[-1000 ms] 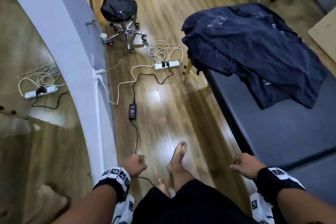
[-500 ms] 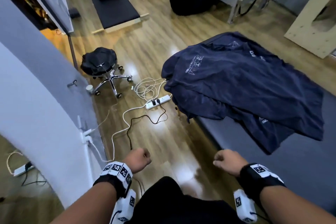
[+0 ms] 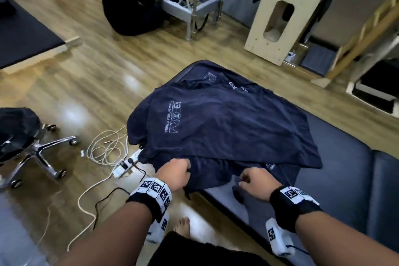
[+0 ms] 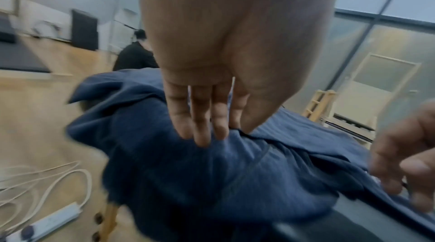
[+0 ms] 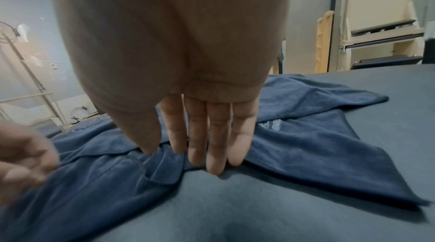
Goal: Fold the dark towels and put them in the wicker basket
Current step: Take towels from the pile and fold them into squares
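Both hands reach the near edge of a heap of dark navy towels on a padded, dark-upholstered bench, the first pick-up of the folding job by the look of it. The left hand has its fingers pressed down onto a bunched fold at the corner hanging over the bench edge, thumb closing in from the side; whether it has actually pinched cloth cannot be told. The right hand hovers just above the lower towel's hem, fingers extended and relaxed, holding nothing. The next move seems to call for separating one towel from the pile and spreading it flat. Count: at least three printed logos show, suggesting three or more towels, though the layers overlap too much to be sure. No wicker basket is in view. Also present: one wheeled stool, one power strip, one seated person at a laptop.
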### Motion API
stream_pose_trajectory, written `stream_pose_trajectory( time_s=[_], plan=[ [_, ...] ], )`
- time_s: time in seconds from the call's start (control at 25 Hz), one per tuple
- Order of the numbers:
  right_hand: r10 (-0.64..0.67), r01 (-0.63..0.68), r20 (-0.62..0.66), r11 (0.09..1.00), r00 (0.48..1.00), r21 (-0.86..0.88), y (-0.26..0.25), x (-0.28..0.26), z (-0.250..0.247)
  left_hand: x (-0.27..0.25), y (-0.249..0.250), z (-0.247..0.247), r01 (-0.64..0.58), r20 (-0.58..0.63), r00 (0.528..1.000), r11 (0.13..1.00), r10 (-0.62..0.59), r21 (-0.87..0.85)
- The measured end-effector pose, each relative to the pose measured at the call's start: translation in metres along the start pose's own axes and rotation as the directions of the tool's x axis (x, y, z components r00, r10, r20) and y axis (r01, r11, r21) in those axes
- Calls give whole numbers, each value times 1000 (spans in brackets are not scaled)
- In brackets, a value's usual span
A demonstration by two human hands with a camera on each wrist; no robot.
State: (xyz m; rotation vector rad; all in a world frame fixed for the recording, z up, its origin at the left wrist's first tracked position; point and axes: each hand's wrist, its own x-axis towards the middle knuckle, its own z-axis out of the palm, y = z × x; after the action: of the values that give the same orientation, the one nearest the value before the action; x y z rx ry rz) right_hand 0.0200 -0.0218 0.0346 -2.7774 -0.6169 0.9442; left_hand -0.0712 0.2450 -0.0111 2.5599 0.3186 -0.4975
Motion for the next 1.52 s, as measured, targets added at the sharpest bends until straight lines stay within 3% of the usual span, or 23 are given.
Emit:
stream_pose_trajectory(
  time_s=[0.2, 0.4, 0.56, 0.72, 0.8, 0.92, 1.08, 1.16, 1.24, 1.36, 1.44, 1.52],
  plan=[
    [-1, 4, -38, 997, 999, 75, -40, 30, -14, 65, -4, -24, -107, 22, 994, 977, 105, 183],
    [-21, 22, -14, 993, 1000, 112, -56, 57, -23, 82, -4, -37, -206, 84, 979, 878, 188, 432],
    [-93, 100, -82, 991, 992, 92, -73, 70, -32, 83, 12, -58, -285, 74, 958, 888, 278, 361],
    [-174, 163, -162, 983, 971, -81, -99, 86, -44, 81, 32, -79, -425, 34, 904, 890, 426, 166],
    [-122, 105, -184, 989, 975, -99, -103, 87, -56, 81, 33, -88, -410, 62, 912, 901, 405, 142],
    [-32, 28, -234, 999, 972, -21, -90, 75, -65, 84, 25, -94, -337, 46, 939, 882, 341, 329],
    [232, -178, -315, 965, 920, 190, -39, 38, -65, 91, 32, -99, -295, -48, 938, 861, 344, 415],
    [384, -293, -363, 914, 849, 280, -5, 13, -63, 96, 48, -102, -348, -30, 921, 857, 388, 380],
    [509, -396, -363, 852, 781, 342, 25, -13, -59, 97, 71, -99, -402, 5, 912, 891, 410, 211],
    [587, -510, -298, 806, 753, 301, 56, -44, -44, 91, 126, -80, -489, 59, 867, 868, 495, -88],
    [510, -421, -364, 856, 780, 299, 62, -57, -34, 85, 167, -62, -578, 103, 803, 809, 588, -111],
    [352, -185, -456, 910, 817, 372, 58, -67, -33, 74, 205, -44, -659, 115, 740, 749, 663, -75]
  ],
)
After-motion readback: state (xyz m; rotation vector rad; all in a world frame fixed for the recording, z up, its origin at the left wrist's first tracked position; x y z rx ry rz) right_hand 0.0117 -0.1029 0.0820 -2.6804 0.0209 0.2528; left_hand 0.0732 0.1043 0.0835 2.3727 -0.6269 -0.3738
